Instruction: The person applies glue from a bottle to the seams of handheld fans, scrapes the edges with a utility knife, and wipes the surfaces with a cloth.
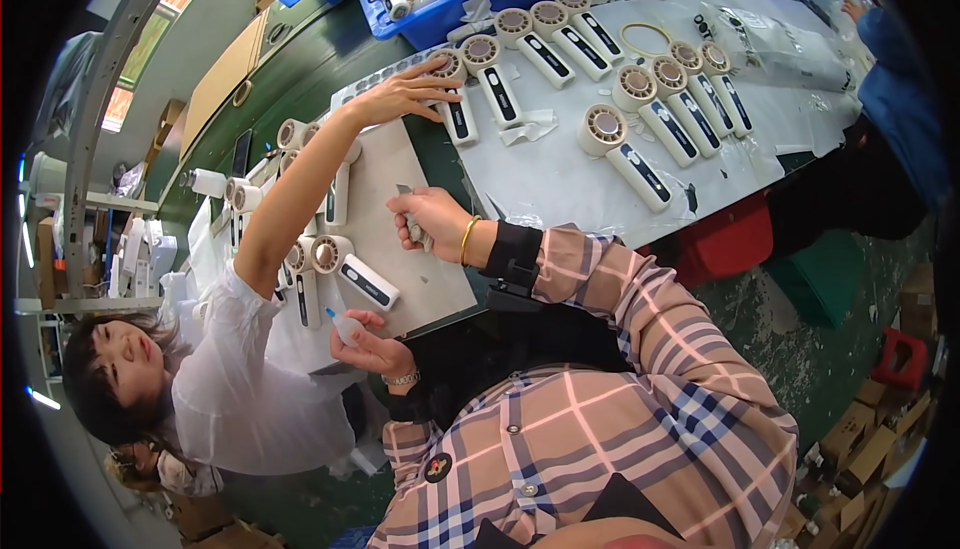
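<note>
One small clear plastic bottle with a blue tip sits in the half-curled left hand, the right hand is curled tight round a crumpled pale scrap, and this looks like a dabbing step that next needs steady aim at the white plastic fan with a brown grille, left of the frame's middle.

We hold the bottle, small, translucent and blue-tipped, in the left hand, tip directed up and leftward. In the right hand we grip a pale piece, mostly covered, kind indistinct. We locate the fan, white, black-panelled, with a round beige grille, just beyond the bottle, handle angled rightward and toward us.
</note>
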`<state>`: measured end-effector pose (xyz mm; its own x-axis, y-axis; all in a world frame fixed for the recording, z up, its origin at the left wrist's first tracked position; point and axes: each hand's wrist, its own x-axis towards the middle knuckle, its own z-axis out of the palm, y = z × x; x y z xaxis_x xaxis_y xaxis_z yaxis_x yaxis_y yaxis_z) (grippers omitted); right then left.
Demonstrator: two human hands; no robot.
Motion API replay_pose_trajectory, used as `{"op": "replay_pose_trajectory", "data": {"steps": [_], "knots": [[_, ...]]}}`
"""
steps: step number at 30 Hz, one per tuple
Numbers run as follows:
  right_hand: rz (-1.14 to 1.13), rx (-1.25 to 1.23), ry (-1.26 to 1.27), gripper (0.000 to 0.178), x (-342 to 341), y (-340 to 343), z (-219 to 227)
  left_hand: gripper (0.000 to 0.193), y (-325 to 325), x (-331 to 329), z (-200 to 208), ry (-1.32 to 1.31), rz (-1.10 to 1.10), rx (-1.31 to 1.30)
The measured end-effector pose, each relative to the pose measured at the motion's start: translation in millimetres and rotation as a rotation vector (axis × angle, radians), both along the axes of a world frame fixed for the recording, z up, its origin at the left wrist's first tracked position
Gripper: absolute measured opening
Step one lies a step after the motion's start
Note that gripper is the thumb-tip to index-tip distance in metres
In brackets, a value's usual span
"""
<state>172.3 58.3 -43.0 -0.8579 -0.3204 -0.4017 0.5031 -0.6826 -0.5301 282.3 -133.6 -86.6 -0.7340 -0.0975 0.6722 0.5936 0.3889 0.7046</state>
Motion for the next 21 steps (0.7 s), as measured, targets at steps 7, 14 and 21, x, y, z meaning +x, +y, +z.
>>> {"op": "replay_pose_trajectory", "data": {"steps": [7, 14, 21], "knots": [[-0.017, -0.002, 0.01, 0.012, -1.1, -2.2, -3.1, 0.025, -1.9, -0.3, -3.5, -0.033, -0.05, -0.052], [0.0, 0.01, 0.024, 0.013, 0.3, -3.3, -2.0, 0.025, -0.5, 1.4, -0.9, -0.056, -0.067, -0.105], [-0.018, 0.0, 0.002, 0.014, 0.7, -1.9, -2.7, 0.025, 3.9, -2.0, 0.1, -0.095, -0.125, -0.163]]}}
